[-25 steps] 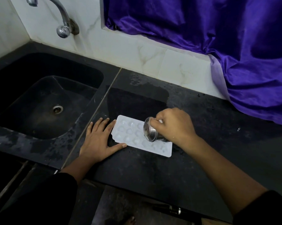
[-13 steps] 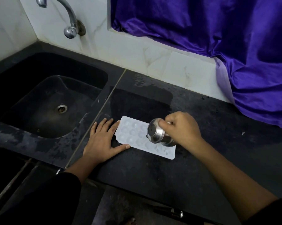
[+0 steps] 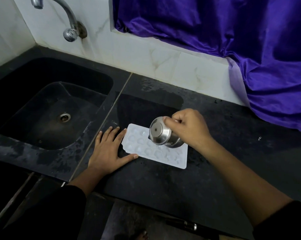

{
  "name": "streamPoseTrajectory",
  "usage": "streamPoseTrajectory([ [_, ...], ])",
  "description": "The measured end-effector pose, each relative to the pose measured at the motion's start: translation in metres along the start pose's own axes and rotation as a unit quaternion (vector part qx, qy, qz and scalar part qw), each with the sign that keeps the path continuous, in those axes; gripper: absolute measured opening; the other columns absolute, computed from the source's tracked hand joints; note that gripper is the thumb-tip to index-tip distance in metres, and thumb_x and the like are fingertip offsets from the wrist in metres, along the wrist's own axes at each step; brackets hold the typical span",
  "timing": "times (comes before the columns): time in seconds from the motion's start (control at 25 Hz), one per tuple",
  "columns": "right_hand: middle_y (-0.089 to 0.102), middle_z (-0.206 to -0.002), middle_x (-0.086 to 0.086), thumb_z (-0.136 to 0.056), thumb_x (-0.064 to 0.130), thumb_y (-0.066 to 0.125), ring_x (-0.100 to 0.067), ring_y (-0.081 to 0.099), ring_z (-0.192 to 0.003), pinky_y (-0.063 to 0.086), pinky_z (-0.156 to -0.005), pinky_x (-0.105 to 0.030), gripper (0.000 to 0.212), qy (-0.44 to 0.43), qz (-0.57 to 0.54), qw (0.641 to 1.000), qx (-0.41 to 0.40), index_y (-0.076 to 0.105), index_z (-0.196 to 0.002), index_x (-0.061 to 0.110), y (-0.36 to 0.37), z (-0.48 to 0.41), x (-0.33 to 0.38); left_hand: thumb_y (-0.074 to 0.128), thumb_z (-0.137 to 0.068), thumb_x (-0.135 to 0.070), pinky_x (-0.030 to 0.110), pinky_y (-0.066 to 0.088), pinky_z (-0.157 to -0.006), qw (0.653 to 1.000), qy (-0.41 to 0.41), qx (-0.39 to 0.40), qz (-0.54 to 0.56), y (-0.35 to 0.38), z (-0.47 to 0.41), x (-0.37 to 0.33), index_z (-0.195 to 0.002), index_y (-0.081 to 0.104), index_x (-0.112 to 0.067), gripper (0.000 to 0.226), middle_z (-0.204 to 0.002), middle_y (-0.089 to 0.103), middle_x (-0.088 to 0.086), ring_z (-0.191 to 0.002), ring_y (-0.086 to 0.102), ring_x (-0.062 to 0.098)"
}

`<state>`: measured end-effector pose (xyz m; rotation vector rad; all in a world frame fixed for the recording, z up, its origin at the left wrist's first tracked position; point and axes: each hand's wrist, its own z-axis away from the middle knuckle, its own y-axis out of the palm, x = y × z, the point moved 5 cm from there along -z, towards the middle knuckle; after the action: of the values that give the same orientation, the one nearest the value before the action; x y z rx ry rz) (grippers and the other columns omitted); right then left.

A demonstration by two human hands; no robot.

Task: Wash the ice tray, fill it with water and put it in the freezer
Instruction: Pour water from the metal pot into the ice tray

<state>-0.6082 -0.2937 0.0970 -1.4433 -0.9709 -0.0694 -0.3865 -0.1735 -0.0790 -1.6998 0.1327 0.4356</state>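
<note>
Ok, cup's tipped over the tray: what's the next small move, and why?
Probably turn the cup upright and lift it clear of the tray. The right hand holds it tipped so far that its base faces the camera, mouth down over the tray, so little water is likely left. The left hand lies flat at the tray's left end, steadying it.

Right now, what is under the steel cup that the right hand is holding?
The white ice tray lies under the tipped steel cup, flat on the black countertop. The cup covers the cells beneath it, and its mouth faces away, so pouring water cannot be seen.
</note>
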Motion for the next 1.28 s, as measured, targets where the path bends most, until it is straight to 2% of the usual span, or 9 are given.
streamPoseTrajectory([
  [0.2,0.054,-0.052,0.000,-0.095,0.043,0.054,-0.016,0.054,-0.053,0.038,-0.052,-0.031,0.046,-0.071,0.238,0.967,0.063,0.064,-0.061,0.016,0.035,-0.002,0.037,0.035,-0.077,-0.102,0.054,0.007,-0.131,1.000,-0.003,0.004,-0.002,0.001,0.000,0.000,-0.164,0.031,-0.032,0.111,-0.169,0.035,0.002,-0.161,0.020,0.024],
  [0.36,0.049,-0.052,0.003,-0.097,0.039,0.049,-0.016,0.049,-0.054,0.024,-0.049,-0.029,0.043,-0.086,0.303,0.946,0.074,0.062,-0.063,0.017,0.051,-0.004,0.049,0.034,-0.077,-0.102,0.053,0.007,-0.131,1.000,-0.003,0.003,-0.004,0.001,0.000,0.000,-0.164,0.031,-0.032,0.112,-0.169,0.035,0.003,-0.161,0.020,0.025],
  [0.48,0.049,-0.051,0.003,-0.097,0.040,0.051,-0.014,0.049,-0.052,0.027,-0.049,-0.028,0.044,-0.084,0.294,0.950,0.064,0.061,-0.061,0.017,0.047,-0.004,0.047,0.034,-0.077,-0.102,0.054,0.007,-0.131,1.000,-0.002,0.003,-0.002,0.001,0.000,0.000,-0.164,0.031,-0.032,0.112,-0.169,0.035,0.004,-0.161,0.020,0.025],
  [0.64,0.043,-0.045,0.000,-0.095,0.041,0.059,-0.013,0.043,-0.044,0.030,-0.050,-0.028,0.053,-0.031,0.174,0.983,0.039,0.050,-0.051,0.013,0.025,-0.004,0.021,0.035,-0.077,-0.102,0.054,0.007,-0.131,1.000,-0.001,0.000,0.008,-0.001,0.001,-0.001,-0.164,0.032,-0.032,0.112,-0.169,0.036,0.004,-0.161,0.020,0.026],
  [0.76,0.035,-0.046,-0.006,-0.093,0.033,0.069,-0.015,0.035,-0.044,0.030,-0.052,-0.032,0.057,0.041,-0.025,0.999,0.016,0.042,-0.049,0.008,0.006,-0.004,-0.012,0.035,-0.077,-0.102,0.054,0.007,-0.131,1.000,0.000,0.001,0.005,-0.001,0.001,-0.001,-0.164,0.032,-0.031,0.112,-0.168,0.036,0.004,-0.161,0.020,0.026],
  [0.88,0.038,-0.053,-0.009,-0.096,0.022,0.072,-0.020,0.035,-0.051,0.030,-0.055,-0.034,0.058,0.093,-0.244,0.965,-0.013,0.042,-0.051,-0.001,-0.003,-0.002,-0.029,0.033,-0.077,-0.102,0.054,0.006,-0.131,1.000,0.001,0.004,0.002,-0.001,0.000,-0.001,-0.164,0.031,-0.031,0.113,-0.169,0.035,0.004,-0.161,0.020,0.026],
  [1.0,0.043,-0.056,-0.011,-0.096,0.021,0.071,-0.021,0.038,-0.054,0.032,-0.057,-0.035,0.056,0.087,-0.282,0.955,-0.018,0.046,-0.057,-0.010,-0.001,-0.007,-0.021,0.032,-0.077,-0.102,0.054,0.006,-0.131,1.000,0.001,0.005,0.000,-0.001,0.000,-0.001,-0.165,0.031,-0.030,0.114,-0.169,0.035,0.004,-0.161,0.020,0.026],
  [1.16,0.035,-0.044,0.001,-0.091,0.032,0.068,-0.015,0.035,-0.043,0.030,-0.049,-0.032,0.056,-0.011,-0.054,0.998,0.028,0.040,-0.047,0.012,0.017,-0.018,0.019,0.031,-0.076,-0.103,0.054,0.005,-0.131,1.000,-0.002,0.015,-0.001,-0.001,0.000,-0.001,-0.165,0.029,-0.031,0.114,-0.170,0.033,0.004,-0.162,0.017,0.025],
  [1.28,0.046,-0.045,0.002,-0.092,0.041,0.061,-0.015,0.047,-0.045,0.036,-0.049,-0.029,0.051,-0.073,0.141,0.986,0.051,0.050,-0.051,0.014,0.040,-0.017,0.049,0.027,-0.075,-0.104,0.053,0.004,-0.131,1.000,-0.003,0.020,-0.001,-0.001,0.000,-0.001,-0.166,0.027,-0.032,0.115,-0.171,0.031,0.003,-0.162,0.015,0.024],
])
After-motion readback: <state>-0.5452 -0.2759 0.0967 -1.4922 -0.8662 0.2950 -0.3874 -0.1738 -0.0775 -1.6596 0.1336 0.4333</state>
